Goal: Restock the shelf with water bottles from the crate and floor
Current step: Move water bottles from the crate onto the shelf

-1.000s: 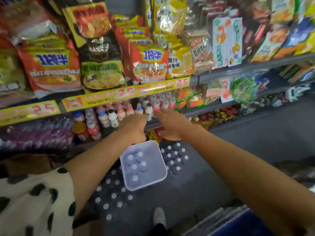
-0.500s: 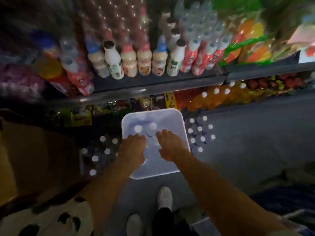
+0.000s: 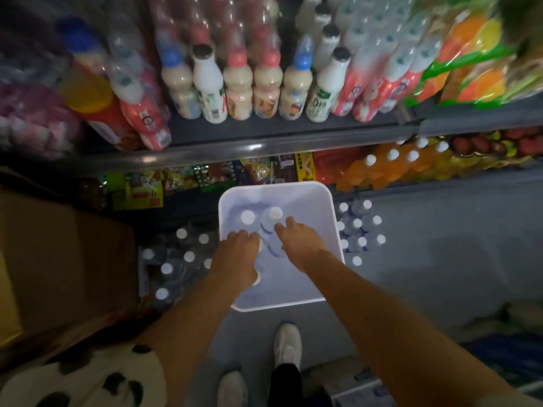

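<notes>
Dim shop aisle, grey floor [image 3: 440, 259], seen from above. White crate [image 3: 323, 195] on floor just below shelf [image 3: 264, 148] edge, w/ a few white-capped water bottles [image 3: 247, 216] standing inside. Both hands down in crate: left hand [image 3: 239, 255] over bottles at crate's left side, fingers bent down onto caps; right hand [image 3: 299, 245] at crate centre, fingers curled round a bottle neck [image 3: 269, 227]. Left grip unclear, can't tell if holding. More bottles on floor either side of crate: loose cluster [image 3: 176, 259] left, wrapped pack [image 3: 360, 227] right. Cardboard box [image 3: 58, 259] further left of crate. Milk-drink bottles [image 3: 238, 83] on shelf above crate, orange drinks [image 3: 390, 165] on lower tier, upper right of crate. Pale shoes [image 3: 288, 342] just below crate.
</notes>
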`<state>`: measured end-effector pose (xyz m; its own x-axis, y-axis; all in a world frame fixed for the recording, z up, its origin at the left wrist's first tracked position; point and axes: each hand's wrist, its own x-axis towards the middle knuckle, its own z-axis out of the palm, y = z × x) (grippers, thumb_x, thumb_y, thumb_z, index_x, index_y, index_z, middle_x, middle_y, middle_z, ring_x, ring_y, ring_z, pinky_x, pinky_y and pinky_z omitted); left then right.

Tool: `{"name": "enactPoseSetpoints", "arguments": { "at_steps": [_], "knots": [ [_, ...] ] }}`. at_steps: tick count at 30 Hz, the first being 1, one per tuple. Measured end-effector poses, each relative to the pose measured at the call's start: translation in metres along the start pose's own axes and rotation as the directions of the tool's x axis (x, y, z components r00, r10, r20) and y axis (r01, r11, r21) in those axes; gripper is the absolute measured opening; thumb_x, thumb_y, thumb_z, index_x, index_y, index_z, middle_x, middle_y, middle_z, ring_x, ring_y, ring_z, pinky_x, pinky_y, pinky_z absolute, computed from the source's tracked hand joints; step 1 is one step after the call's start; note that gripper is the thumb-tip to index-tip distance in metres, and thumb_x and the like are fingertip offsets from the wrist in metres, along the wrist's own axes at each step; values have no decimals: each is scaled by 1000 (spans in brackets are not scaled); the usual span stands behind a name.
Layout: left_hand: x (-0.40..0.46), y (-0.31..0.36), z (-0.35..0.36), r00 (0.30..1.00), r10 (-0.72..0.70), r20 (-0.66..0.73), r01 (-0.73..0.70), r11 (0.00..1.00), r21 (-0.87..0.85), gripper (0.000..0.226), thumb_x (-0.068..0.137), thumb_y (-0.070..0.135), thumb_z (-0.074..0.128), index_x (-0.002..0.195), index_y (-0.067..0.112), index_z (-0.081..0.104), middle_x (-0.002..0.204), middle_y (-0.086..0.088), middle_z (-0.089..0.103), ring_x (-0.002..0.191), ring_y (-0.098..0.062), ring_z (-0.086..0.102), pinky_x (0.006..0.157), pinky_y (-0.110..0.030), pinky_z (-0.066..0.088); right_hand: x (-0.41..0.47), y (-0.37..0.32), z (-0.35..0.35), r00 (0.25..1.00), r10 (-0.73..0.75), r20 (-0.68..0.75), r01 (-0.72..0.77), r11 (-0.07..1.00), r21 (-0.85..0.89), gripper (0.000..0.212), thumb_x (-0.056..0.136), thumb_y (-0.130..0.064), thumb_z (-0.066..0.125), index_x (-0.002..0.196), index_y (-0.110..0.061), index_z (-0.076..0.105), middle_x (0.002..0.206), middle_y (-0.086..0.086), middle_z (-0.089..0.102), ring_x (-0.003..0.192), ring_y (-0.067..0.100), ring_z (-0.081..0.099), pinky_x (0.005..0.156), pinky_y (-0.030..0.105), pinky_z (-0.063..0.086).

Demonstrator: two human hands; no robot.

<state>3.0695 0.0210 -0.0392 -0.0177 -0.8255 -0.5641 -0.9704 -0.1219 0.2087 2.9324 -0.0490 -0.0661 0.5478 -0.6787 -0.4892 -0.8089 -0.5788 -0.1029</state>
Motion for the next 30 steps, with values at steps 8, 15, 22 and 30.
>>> {"name": "enactPoseSetpoints", "arguments": {
  "at_steps": [8, 15, 22, 30],
  "knots": [
    [-69, 19, -106, 987, 135, -89, -156, 941, -299, 86, 72, 22, 78, 145, 20, 33, 144, -2, 43, 129, -24, 47, 100, -36, 45, -117, -5, -202, 984, -116, -136, 121, 992, 23, 36, 88, -13, 60, 123, -12, 55, 121, 14, 55, 106, 31, 57, 84, 37, 49],
    [-157, 56, -250, 877, 375, -301, -479, 739, -473, 84, 64, 18, 89, 134, 27, 44, 131, 18, 51, 119, 12, 47, 96, -9, 34, -242, -21, -407, 911, -272, -311, 274, 961, -37, 29, 70, -3, 69, 99, -8, 67, 94, 13, 64, 90, 29, 57, 69, 32, 41],
    [-231, 92, -353, 782, 442, -440, -621, 617, -483, 43, 70, 8, 83, 106, 23, 66, 95, 5, 73, 89, 0, 68, 78, -27, 55, -338, -49, -541, 813, -406, -417, 397, 911, -114, 23, 65, 3, 72, 83, -12, 70, 74, -15, 61, 68, 2, 56, 63, 22, 42],
    [-308, 122, -436, 664, 357, -657, -684, 645, -341, 46, 50, 51, 81, 92, 50, 63, 98, 19, 71, 91, 1, 66, 86, -35, 55, -412, -76, -626, 764, -161, -625, 123, 987, -105, 38, 80, -36, 74, 114, -20, 62, 90, -7, 56, 70, 7, 49, 65, 21, 37]
  ]
}}
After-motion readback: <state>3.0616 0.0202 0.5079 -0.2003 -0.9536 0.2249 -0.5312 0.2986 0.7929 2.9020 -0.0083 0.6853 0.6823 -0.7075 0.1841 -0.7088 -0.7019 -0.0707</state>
